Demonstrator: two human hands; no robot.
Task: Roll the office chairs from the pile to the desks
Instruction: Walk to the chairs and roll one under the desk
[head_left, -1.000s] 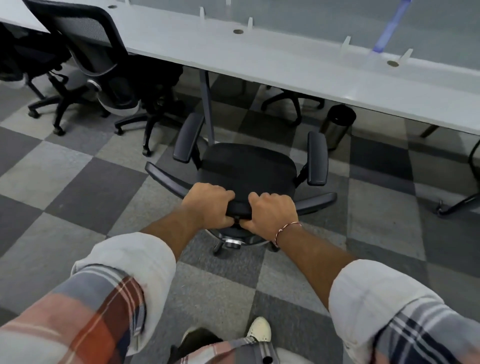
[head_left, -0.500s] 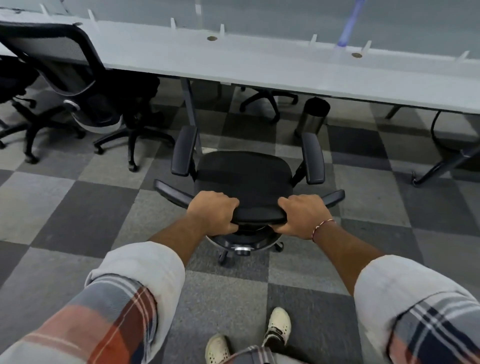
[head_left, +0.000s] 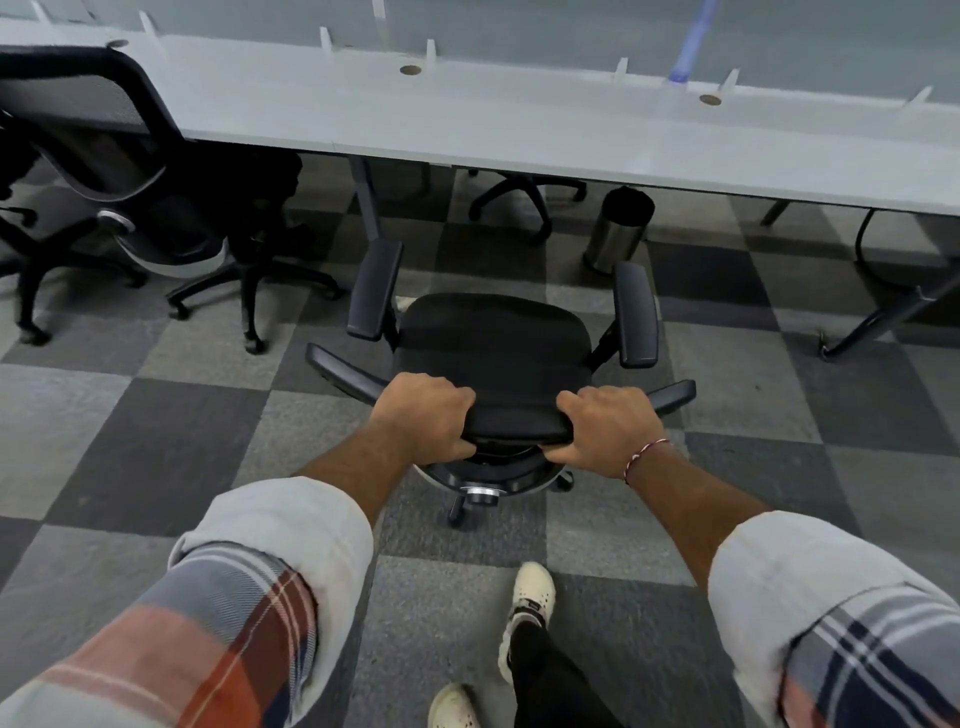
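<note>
A black office chair (head_left: 493, 343) with two padded armrests stands on the checkered carpet, its seat facing the long grey desk (head_left: 467, 119). I look down over the top of its backrest. My left hand (head_left: 423, 415) grips the backrest's top edge on the left side. My right hand (head_left: 605, 428), with a thread bracelet at the wrist, grips the same edge on the right. The chair's wheeled base is mostly hidden under the seat.
Another black mesh-back chair (head_left: 156, 208) is parked at the desk to the left, with one more at the far left edge. A steel bin (head_left: 618, 228) stands under the desk, right of a desk leg (head_left: 366, 200). A chair base (head_left: 524, 200) shows beyond the desk.
My hands have slid apart along the backrest top. The chair and I have shifted so that the desk leg and bin now lie straight ahead, with the seat squarer to the desk.
</note>
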